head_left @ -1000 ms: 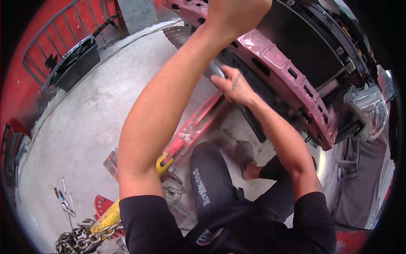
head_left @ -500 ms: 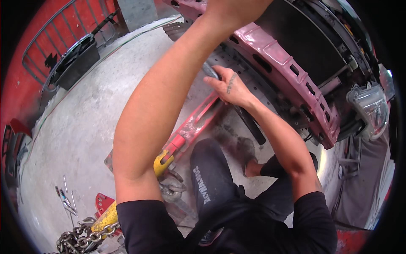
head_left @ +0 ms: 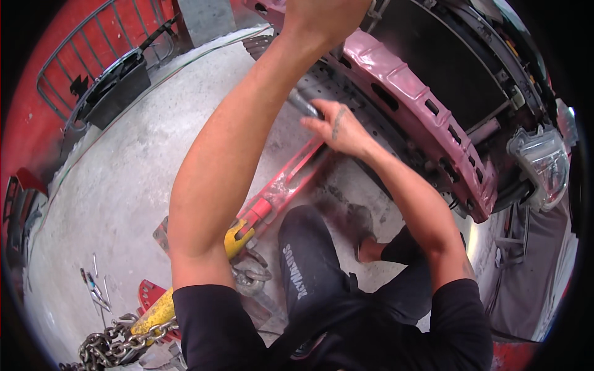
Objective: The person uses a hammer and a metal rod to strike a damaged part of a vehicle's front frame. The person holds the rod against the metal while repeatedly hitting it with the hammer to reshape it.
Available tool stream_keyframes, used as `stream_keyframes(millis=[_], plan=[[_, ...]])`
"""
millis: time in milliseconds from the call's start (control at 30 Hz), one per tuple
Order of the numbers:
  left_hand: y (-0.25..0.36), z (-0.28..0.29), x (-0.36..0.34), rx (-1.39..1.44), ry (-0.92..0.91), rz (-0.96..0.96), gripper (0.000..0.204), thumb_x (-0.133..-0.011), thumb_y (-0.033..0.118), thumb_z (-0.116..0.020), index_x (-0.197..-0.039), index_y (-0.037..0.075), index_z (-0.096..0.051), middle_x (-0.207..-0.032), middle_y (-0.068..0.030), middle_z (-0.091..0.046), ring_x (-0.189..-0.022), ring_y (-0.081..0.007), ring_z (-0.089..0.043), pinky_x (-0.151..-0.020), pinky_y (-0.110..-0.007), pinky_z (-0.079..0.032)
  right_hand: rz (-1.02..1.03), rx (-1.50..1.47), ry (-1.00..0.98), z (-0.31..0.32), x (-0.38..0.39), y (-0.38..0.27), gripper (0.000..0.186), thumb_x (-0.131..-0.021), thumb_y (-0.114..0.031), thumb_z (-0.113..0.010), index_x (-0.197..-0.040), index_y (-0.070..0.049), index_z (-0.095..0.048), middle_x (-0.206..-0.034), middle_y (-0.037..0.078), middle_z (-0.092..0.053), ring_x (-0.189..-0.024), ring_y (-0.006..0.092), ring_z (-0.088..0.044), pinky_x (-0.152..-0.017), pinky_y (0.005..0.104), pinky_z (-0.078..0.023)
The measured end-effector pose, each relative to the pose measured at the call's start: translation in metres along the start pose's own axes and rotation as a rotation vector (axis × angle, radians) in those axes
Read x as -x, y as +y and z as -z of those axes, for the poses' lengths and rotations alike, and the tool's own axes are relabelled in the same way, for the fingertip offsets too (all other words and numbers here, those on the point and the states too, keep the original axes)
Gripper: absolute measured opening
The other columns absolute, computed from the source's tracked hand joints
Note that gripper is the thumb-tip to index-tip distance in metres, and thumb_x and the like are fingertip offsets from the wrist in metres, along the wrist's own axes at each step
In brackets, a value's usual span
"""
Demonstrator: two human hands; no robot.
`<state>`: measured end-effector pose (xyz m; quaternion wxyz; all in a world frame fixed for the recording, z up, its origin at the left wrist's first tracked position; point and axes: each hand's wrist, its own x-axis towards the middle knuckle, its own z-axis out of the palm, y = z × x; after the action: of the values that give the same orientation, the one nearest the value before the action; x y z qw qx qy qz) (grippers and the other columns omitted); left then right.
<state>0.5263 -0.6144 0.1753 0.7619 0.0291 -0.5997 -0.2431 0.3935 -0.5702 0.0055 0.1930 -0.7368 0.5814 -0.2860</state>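
Note:
My left arm reaches up and across to the top of the picture. There my left hand [head_left: 331,25] is at the pink metal body panel [head_left: 396,77] on the front of a car; its fingers are cut off by the picture's edge. Lower down, my right hand [head_left: 339,127] is closed round a long, bar-like tool [head_left: 302,102] with a grey metal end and a dark shaft. My left forearm hides part of its far end, and my right forearm covers most of the shaft. Beneath that hand a red metal beam [head_left: 288,179] slants over the floor.
A yellow hook [head_left: 237,238] joins the beam to thick chain links [head_left: 250,275]. More chain [head_left: 111,343] lies lower left, near several hand tools [head_left: 96,290]. A clear headlight [head_left: 544,164] sits at the right. A dark car part [head_left: 117,89] stands by the red wall, upper left.
My left hand has shifted slightly left at the top. The tool in my right hand has turned, its dark shaft swinging behind my right forearm. My right hand has barely moved.

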Motion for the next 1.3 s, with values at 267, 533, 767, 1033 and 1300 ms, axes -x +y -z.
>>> stream_keyframes(millis=[267, 533, 767, 1033, 1300], plan=[[0.008, 0.000, 0.000, 0.068, -0.002, 0.139, 0.026, -0.086, 0.004, -0.060, -0.061, 0.007, -0.052, -0.054, 0.0019, -0.051, -0.048, -0.0067, -0.048, -0.046, -0.028, -0.035, -0.001, -0.010, 0.028, 0.003, -0.004, 0.007, 0.034, -0.095, -0.027, -0.067, -0.109, 0.004, -0.064, -0.067, 0.009, -0.058, -0.055, 0.0179, -0.059, -0.054, 0.0384, -0.048], [0.006, -0.003, -0.015, 0.055, -0.101, 0.223, 0.026, -0.086, 0.006, -0.061, -0.060, 0.006, -0.054, -0.052, 0.0002, -0.052, -0.045, -0.0082, -0.049, -0.043, -0.027, -0.036, -0.106, 0.038, -0.078, 0.016, 0.031, -0.006, 0.037, -0.094, -0.027, -0.069, -0.114, 0.003, -0.065, -0.088, 0.028, -0.068, -0.086, 0.0430, -0.069, -0.078, 0.0483, -0.051], [-0.005, 0.011, -0.024, 0.249, -0.194, 0.316, 0.021, -0.091, 0.007, -0.060, -0.071, 0.006, -0.055, -0.055, -0.0020, -0.052, -0.046, -0.0108, -0.048, -0.046, -0.027, -0.039, -0.347, -0.235, 0.008, 0.025, 0.024, 0.014, 0.029, -0.098, -0.027, -0.066, -0.106, 0.001, -0.063, -0.066, 0.002, -0.054, -0.052, 0.0121, -0.055, -0.044, 0.0301, -0.043], [0.005, 0.002, -0.024, 0.173, -0.119, 0.412, 0.020, -0.090, 0.006, -0.059, -0.071, 0.006, -0.055, -0.054, -0.0005, -0.050, -0.044, -0.0105, -0.047, -0.045, -0.029, -0.039, -0.105, -0.177, -0.073, 0.000, 0.040, 0.011, 0.024, -0.098, -0.026, -0.065, -0.095, -0.002, -0.060, -0.062, 0.002, -0.052, -0.045, 0.0120, -0.052, -0.040, 0.0305, -0.040], [0.014, -0.012, -0.027, 0.081, -0.180, 0.293, 0.026, -0.088, 0.006, -0.060, -0.062, 0.006, -0.055, -0.053, -0.0021, -0.054, -0.044, -0.0099, -0.050, -0.043, -0.028, -0.039, -0.177, -0.248, -0.027, 0.003, 0.035, 0.002, 0.026, -0.099, -0.025, -0.064, -0.100, 0.001, -0.060, -0.061, 0.001, -0.052, -0.043, 0.0106, -0.050, -0.040, 0.0306, -0.040]])
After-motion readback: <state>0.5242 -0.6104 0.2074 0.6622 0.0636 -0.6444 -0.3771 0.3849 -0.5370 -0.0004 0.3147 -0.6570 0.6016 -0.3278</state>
